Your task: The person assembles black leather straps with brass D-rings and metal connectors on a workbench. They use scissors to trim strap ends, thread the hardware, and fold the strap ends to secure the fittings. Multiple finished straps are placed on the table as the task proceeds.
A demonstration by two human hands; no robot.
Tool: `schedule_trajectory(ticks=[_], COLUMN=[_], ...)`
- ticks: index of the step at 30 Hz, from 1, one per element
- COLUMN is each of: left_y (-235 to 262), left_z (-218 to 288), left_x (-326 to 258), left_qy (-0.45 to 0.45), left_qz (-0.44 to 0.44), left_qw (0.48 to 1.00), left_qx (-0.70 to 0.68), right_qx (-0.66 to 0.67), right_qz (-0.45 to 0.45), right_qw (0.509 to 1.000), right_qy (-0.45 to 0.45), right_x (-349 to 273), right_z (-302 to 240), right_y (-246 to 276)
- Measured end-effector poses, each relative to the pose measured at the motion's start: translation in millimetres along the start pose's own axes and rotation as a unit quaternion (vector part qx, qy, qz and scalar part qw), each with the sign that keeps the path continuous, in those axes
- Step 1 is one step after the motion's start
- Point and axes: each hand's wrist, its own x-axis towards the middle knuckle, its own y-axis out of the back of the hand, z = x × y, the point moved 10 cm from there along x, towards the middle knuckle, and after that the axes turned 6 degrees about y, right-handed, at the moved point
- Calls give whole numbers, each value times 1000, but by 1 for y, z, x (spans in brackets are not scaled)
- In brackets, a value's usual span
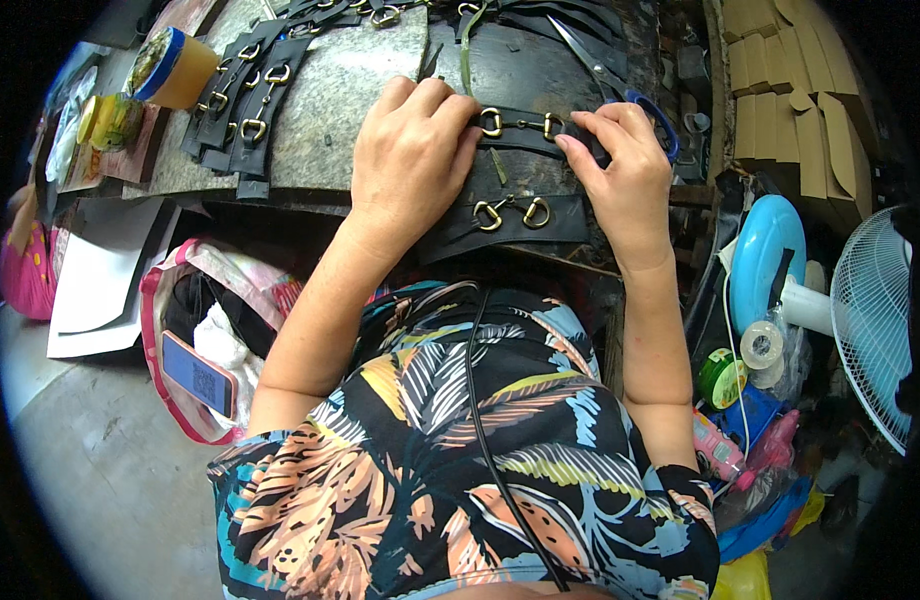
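Note:
Between my two hands lies a black strap with a brass-coloured horsebit buckle (521, 124), on the dark worktop. My left hand (412, 150) is closed at the strap's left end, fingertips curled down out of sight. My right hand (625, 165) pinches its right end between thumb and forefinger, beside the metal ring. Nearer to me is another black strap piece with a horsebit buckle (510, 214), along the worktop's front edge. A thin greenish strip (467, 60) runs beyond the held strap. Just past my right hand are scissors (585, 55) with blue handles.
Several black straps with metal bits (242, 95) are stacked at the left. Beyond them stand an orange-yellow tub with a blue rim (180, 72) and a small jar (117, 122). A bag holding a phone (197, 372) sits lower left. Cardboard boxes (795, 110) and a fan (875, 320) are at right.

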Motion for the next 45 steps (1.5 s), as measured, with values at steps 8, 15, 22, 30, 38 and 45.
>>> schedule_trajectory(ticks=[8,15,22,30,38,45], left_y=[-2,12,27,13,31,30], left_z=[-3,-28,-16,-5,-1,19], left_x=[0,-5,-16,-22,-31,-57], left_qy=[5,76,12,-14,-9,2], left_qz=[3,20,35,8,12,-87], left_qw=[1000,984,997,999,1000,996], left_qx=[-5,-159,-61,44,-22,-36], right_qx=[-26,8,60,73,133,33], right_qz=[-40,-27,29,76,103,2], right_qw=[999,999,998,994,983,999], right_qy=[-3,17,-6,-30,-71,-9], right_x=[3,1,-13,-33,-39,-49], right_z=[-3,-6,-4,-5,6,-13], right_y=[-14,-7,13,24,25,20])
